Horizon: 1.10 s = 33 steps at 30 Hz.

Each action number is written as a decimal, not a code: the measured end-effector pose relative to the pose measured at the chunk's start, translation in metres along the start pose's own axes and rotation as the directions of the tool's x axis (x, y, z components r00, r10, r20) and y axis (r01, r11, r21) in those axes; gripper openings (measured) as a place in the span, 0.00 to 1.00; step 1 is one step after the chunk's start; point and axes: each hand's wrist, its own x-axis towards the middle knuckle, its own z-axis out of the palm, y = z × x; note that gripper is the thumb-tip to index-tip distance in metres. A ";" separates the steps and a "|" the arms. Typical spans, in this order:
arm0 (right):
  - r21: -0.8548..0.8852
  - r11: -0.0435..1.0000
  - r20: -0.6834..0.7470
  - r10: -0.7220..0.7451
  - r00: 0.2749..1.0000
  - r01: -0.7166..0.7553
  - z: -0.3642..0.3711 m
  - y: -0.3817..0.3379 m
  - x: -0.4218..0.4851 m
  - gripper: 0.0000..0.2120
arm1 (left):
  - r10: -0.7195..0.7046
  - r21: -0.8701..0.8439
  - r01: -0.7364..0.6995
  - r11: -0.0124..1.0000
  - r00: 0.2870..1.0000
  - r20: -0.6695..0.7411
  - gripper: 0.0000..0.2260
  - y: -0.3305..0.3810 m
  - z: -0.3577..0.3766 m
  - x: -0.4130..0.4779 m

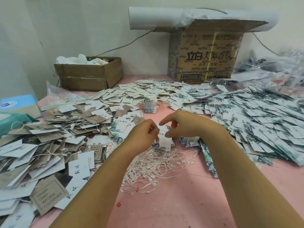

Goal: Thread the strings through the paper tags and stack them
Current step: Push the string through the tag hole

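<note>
- The paper tag (165,139) is held upright between both hands, above the string pile (158,163) on the pink surface (181,203).
- The left hand (143,134) fingers pinch its left edge.
- The right hand (182,125) fingers pinch its top.

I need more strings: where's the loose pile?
Head view, centre: the string pile lies on the pink table just below the left hand and right hand.
</note>
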 end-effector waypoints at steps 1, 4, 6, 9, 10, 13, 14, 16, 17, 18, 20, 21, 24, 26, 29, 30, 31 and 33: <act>0.012 1.000 0.029 -0.016 0.999 0.015 0.003 -0.001 0.001 0.15 | 0.009 -0.026 -0.009 1.000 1.000 0.002 0.06 0.002 0.000 0.000; 0.004 0.999 -0.022 -0.046 0.999 0.046 0.005 -0.001 0.003 0.03 | 0.042 -0.079 -0.040 0.996 0.999 0.021 0.07 0.006 -0.001 -0.002; -0.012 0.999 -0.086 -0.049 0.995 0.048 0.004 -0.001 0.004 0.03 | 0.054 -0.092 -0.051 0.994 0.998 0.033 0.07 0.006 -0.001 -0.003; 0.028 0.999 -0.135 -0.021 0.991 0.025 -0.001 0.002 0.003 0.08 | 0.061 -0.071 -0.059 0.996 0.998 0.031 0.08 0.005 -0.001 -0.003; 0.040 0.999 -0.158 -0.010 0.987 0.016 -0.003 0.004 0.002 0.08 | 0.064 -0.067 -0.062 0.996 0.998 0.027 0.08 0.005 -0.001 -0.003; 0.051 0.999 -0.195 0.023 0.980 -0.014 -0.009 0.010 0.000 0.11 | 0.076 -0.060 -0.076 0.995 0.997 0.002 0.08 0.006 -0.002 -0.003; 0.063 0.997 -0.193 0.045 0.980 -0.033 -0.010 0.012 -0.001 0.12 | 0.078 -0.062 -0.078 0.995 0.997 -0.008 0.08 0.006 -0.003 -0.003; 0.150 0.986 -0.203 0.098 0.974 -0.068 -0.012 0.014 -0.004 0.11 | 0.081 -0.061 -0.082 0.995 0.997 -0.021 0.08 0.006 -0.004 -0.003; 0.213 0.974 -0.220 0.124 0.968 -0.077 -0.013 0.015 -0.005 0.10 | 0.083 -0.059 -0.084 0.995 0.996 -0.018 0.08 0.007 -0.004 -0.002; 0.275 0.958 -0.241 0.147 0.959 -0.078 -0.014 0.015 -0.006 0.10 | 0.084 -0.062 -0.084 0.995 0.996 -0.006 0.09 0.006 -0.005 -0.002; 0.379 0.923 -0.281 0.181 0.942 -0.064 -0.016 0.015 -0.006 0.10 | 0.083 -0.090 -0.079 0.993 0.996 0.041 0.09 0.006 -0.005 -0.003; 0.415 0.908 -0.306 0.194 0.932 -0.052 -0.017 0.015 -0.006 0.10 | 0.085 -0.105 -0.077 0.991 0.994 0.072 0.09 0.006 -0.005 -0.004; 0.538 0.843 -0.406 0.239 0.882 0.020 -0.018 0.015 -0.004 0.09 | 0.093 -0.108 -0.075 0.991 0.981 0.172 0.08 0.006 -0.002 -0.006; 0.655 0.748 -0.453 0.276 0.848 0.106 -0.019 0.015 -0.004 0.08 | 0.092 -0.090 -0.073 0.993 0.970 0.225 0.07 0.006 0.000 -0.007; 0.776 0.587 -0.485 0.321 0.814 0.231 -0.023 0.015 -0.007 0.08 | 0.073 -0.044 -0.063 0.997 0.954 0.292 0.07 0.004 0.002 -0.006; 0.796 0.549 -0.486 0.332 0.808 0.254 -0.024 0.015 -0.008 0.08 | 0.066 -0.036 -0.058 0.998 0.947 0.315 0.06 0.003 0.002 -0.006; 0.809 0.527 -0.481 0.338 0.809 0.261 -0.025 0.016 -0.009 0.09 | 0.064 -0.039 -0.054 0.998 0.940 0.334 0.06 0.002 0.003 -0.007; 0.813 0.544 -0.443 0.347 0.827 0.207 -0.026 0.018 -0.008 0.10 | 0.068 -0.049 -0.054 0.997 0.936 0.345 0.09 0.001 0.003 -0.007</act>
